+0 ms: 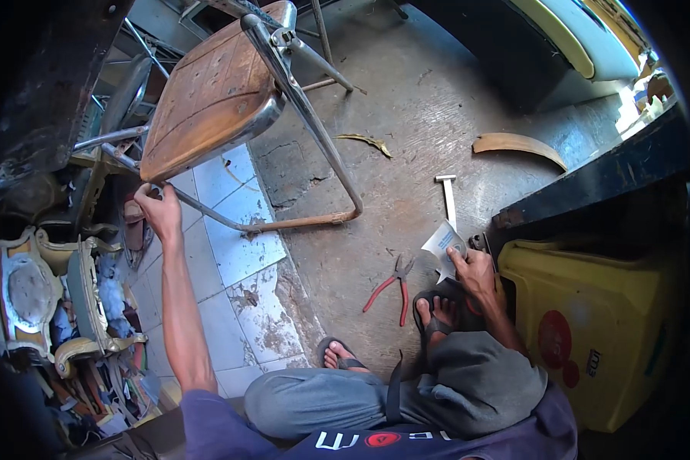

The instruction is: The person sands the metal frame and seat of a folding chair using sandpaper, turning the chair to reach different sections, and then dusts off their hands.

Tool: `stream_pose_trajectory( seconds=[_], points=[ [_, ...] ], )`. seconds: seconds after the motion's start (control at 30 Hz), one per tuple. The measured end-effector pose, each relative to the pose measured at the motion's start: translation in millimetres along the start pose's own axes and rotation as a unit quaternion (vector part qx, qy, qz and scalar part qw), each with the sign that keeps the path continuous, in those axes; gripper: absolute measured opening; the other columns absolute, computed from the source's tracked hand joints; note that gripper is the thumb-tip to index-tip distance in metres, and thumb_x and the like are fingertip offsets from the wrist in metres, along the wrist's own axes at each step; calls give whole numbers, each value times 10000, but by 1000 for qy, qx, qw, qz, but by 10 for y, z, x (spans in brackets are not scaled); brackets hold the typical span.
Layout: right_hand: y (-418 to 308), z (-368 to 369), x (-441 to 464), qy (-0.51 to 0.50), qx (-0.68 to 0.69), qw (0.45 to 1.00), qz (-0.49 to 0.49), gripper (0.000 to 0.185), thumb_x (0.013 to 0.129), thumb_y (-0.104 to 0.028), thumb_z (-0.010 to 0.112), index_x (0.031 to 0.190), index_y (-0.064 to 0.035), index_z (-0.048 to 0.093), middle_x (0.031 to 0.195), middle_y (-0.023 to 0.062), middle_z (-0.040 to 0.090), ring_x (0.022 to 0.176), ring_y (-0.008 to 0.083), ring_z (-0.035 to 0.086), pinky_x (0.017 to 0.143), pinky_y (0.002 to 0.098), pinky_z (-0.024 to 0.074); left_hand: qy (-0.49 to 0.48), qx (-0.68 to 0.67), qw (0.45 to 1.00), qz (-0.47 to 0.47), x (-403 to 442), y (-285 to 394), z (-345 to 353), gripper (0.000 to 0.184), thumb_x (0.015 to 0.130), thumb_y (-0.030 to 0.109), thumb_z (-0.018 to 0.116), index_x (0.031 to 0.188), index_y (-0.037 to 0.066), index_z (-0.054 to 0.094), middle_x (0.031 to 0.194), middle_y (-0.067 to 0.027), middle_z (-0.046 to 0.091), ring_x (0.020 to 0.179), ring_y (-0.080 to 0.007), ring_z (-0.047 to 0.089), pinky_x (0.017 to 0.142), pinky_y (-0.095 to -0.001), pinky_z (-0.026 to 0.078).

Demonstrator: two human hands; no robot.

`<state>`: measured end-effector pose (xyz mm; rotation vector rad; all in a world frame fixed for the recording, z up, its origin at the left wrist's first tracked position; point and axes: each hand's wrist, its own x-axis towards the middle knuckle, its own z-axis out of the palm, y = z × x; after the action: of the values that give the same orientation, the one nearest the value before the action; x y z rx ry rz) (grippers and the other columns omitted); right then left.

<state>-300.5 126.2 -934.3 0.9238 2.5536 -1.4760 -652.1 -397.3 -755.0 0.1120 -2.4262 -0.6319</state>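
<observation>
A metal-framed folding chair with a worn brown wooden seat (211, 92) stands tilted in front of me, at the upper left. My left hand (161, 211) is closed at the seat's near-left corner, thumb and fingers pinching its edge. Low on the right, my right hand (475, 272) grips a creased, pale sheet of sandpaper (442, 241) with blue print on its back. Beyond that sheet lies a hammer-like T-shaped tool (448, 201) with a pale handle. Pliers (392, 290) with red handles rest open on the concrete near my right foot.
A yellow plastic bin (583, 264) stands close on my right, below a dark beam (590, 169). A curved wooden strip (517, 143) and a torn yellowish strip (368, 141) lie on the floor. Ornate furniture frames (80, 284) and scraps crowd the left side.
</observation>
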Motion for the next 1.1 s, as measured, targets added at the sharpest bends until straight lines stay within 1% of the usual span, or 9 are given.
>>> stream_pose_trajectory(
  seconds=[0.13, 0.2, 0.4, 0.43, 0.5, 0.53, 0.73, 0.83, 1.1],
  points=[
    [-88, 180, 176, -71, -67, 993, -68, 556, 953, -473, 647, 733, 36, 683, 506, 132, 559, 462, 200, 567, 491, 407, 437, 8, -28, 983, 181, -810, 1594, -295, 400, 891, 135, 671, 1231, -18, 527, 1182, -185, 551, 1106, -296, 537, 962, -408, 448],
    [-283, 204, 238, -107, -77, 989, -61, 516, 950, -481, 633, 809, 10, 704, 616, 259, 572, 573, 429, 618, 559, 493, 460, -9, 16, 940, 341, -831, 2073, -265, 428, 881, 191, 687, 1232, -2, 538, 1195, -175, 547, 1112, -302, 519, 956, -445, 437],
    [-453, 245, 208, -72, -52, 991, -100, 529, 955, -480, 638, 778, 17, 676, 545, 204, 530, 471, 321, 549, 521, 448, 435, 3, 34, 948, 318, -927, 2796, 672, 1018, 815, 822, 570, 1349, -36, 451, 1226, -233, 508, 1202, -362, 480, 1092, -690, 250],
    [-466, 263, 165, -70, -55, 991, -99, 531, 955, -480, 638, 777, 19, 674, 544, 205, 531, 470, 321, 547, 520, 446, 434, 74, 12, 940, 333, -889, 2826, 859, 816, 839, 736, 632, 1193, 7, 544, 1057, -171, 577, 1056, -306, 549, 973, -685, 300],
    [-477, 281, 60, -68, -60, 990, -104, 532, 955, -480, 637, 776, 20, 673, 544, 205, 532, 470, 321, 546, 520, 443, 433, 129, 89, 932, 327, -975, 3070, 661, 401, 838, 301, 656, 1086, -5, 578, 1092, -224, 651, 1154, -345, 595, 1086, -666, 249],
    [-476, 297, -11, -61, -59, 991, -104, 530, 957, -475, 637, 771, 20, 670, 544, 206, 531, 467, 322, 542, 518, 444, 431, 65, 60, 944, 317, -918, 3003, 735, 487, 820, 365, 674, 1133, 3, 583, 1206, -220, 626, 1282, -350, 516, 1148, -698, 111],
    [-386, 299, -71, -58, -29, 991, -116, 515, 967, -455, 635, 767, 18, 674, 545, 218, 527, 453, 326, 523, 503, 450, 413, -50, 73, 964, 250, -570, 2788, 350, 639, 816, 374, 714, 1280, -12, 505, 1216, -212, 619, 1335, -388, 456, 1117, -745, 140],
    [-441, 248, -104, -43, -41, 989, -135, 508, 973, -442, 637, 765, 20, 669, 540, 224, 512, 440, 339, 496, 488, 458, 391, -75, 37, 948, 306, -452, 2296, 66, 409, 770, 347, 675, 1013, 62, 511, 914, -88, 530, 968, -263, 550, 1055, -741, 225],
    [-612, 321, -107, -131, -25, 985, -112, 543, 965, -464, 625, 792, 48, 678, 538, 201, 526, 472, 276, 543, 520, 435, 430, -43, 190, 943, 271, -531, 410, -1305, 491, 863, 310, 722, 1196, 10, 524, 1108, -167, 552, 1097, -360, 523, 1055, -549, 317]
  ],
)
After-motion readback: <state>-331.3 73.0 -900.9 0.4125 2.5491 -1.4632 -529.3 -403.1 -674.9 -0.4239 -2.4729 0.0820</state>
